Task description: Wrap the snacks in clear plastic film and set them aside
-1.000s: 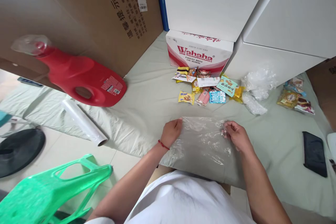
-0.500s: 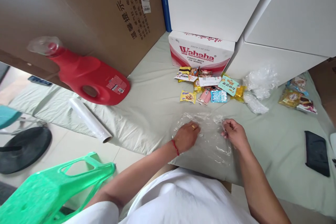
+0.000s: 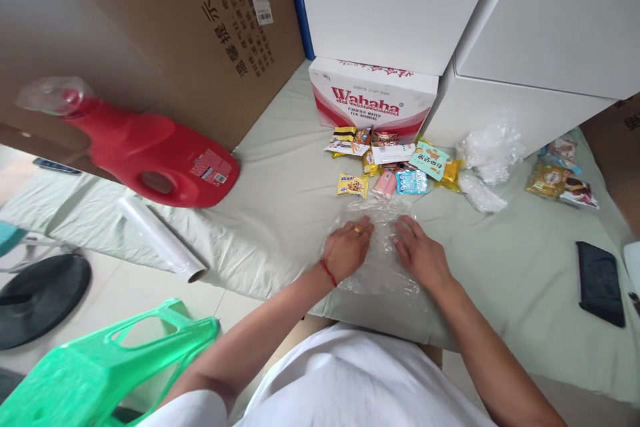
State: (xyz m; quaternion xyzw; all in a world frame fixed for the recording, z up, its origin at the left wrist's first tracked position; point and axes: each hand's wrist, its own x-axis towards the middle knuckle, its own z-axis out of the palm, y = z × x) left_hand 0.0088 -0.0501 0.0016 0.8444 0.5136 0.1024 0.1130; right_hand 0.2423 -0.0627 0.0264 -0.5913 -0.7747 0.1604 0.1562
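Note:
A crumpled sheet of clear plastic film (image 3: 380, 273) lies on the green cloth in front of me. My left hand (image 3: 349, 248) rests on its left part, fingers laid forward over the plastic; a ring and a red bracelet show. On the right part lies my right hand (image 3: 423, 255), its fingers apart and touching the film. Just beyond the far edge of the film is a pile of small snack packets, among them a yellow cookie packet (image 3: 353, 185), a pink packet (image 3: 385, 184), a blue packet (image 3: 411, 181) and a teal packet (image 3: 429, 159).
A Wahaha carton (image 3: 373, 97) stands behind the snacks. Crumpled clear plastic (image 3: 493, 150), more snack packets (image 3: 547, 180) and a black phone (image 3: 600, 283) lie to the right. Leftward are a red detergent bottle (image 3: 165, 160), a film roll (image 3: 163, 239) and a green stool (image 3: 110, 353).
My right hand has let go of the film's right edge and moved left onto the sheet, closer to my left hand. The film looks more bunched. The view has shifted slightly.

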